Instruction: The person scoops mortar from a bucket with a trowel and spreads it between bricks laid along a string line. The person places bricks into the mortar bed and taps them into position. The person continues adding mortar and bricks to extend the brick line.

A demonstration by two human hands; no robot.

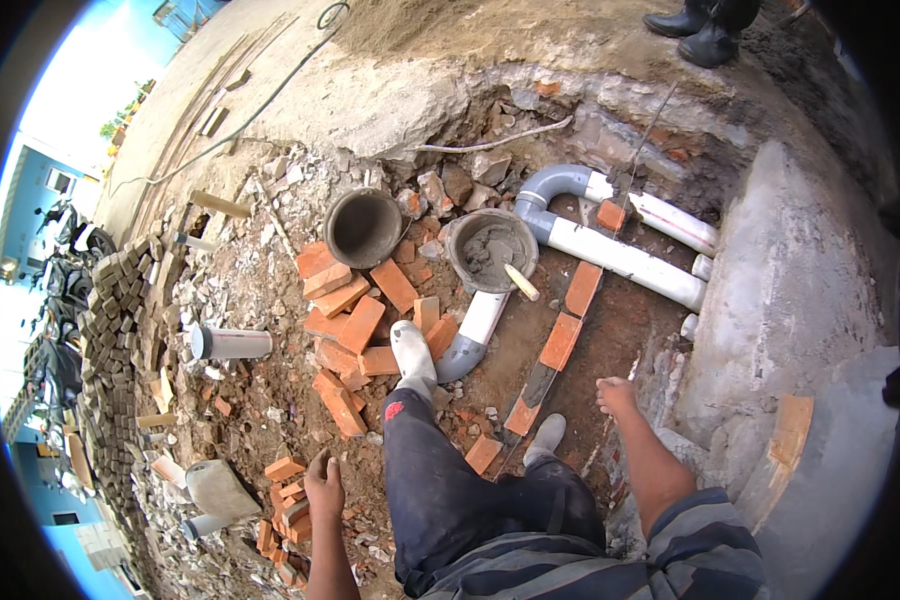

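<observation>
My left hand (324,484) hangs over the rubble near a small brick stack (288,515), its fingers loosely apart and nothing in it. On the other side, my right hand (616,394) is held over the trench, fingers curled in, with no object showing. Between my boots and the trench runs a row of orange bricks (560,341) with grey mortar between some of them. A bucket of wet mortar (484,243) stands beyond the row, and a tool with a pale handle (522,283) rests in it. Left of it sits an empty-looking bucket (362,231).
Loose bricks (361,324) are heaped by my left boot (411,352). White and grey drain pipes (625,262) cross the trench toward a concrete block (780,290). A taut string (646,135) runs above the row. Another person's black boots (708,48) stand at the far edge.
</observation>
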